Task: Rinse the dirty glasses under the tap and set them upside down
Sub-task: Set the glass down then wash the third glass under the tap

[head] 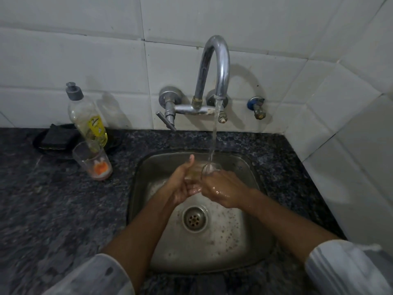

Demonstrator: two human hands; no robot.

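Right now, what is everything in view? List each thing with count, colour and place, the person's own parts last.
glass under the tap: 1, clear, held over the sink in the water stream
glass on the counter: 1, clear with orange print, upright, left of the sink
tap: 1, chrome, wall-mounted, running
small valve: 1, blue and metal, on the wall right of the tap
sink: 1, steel, set in the counter
drain: 1, metal, sink bottom
soap bottle: 1, clear with yellow label, grey cap, behind the counter glass
sponge: 1, dark, on a dark tray by the bottle
counter: 1, dark speckled stone
left hand: 1, grips the glass
right hand: 1, wet, at the glass's rim
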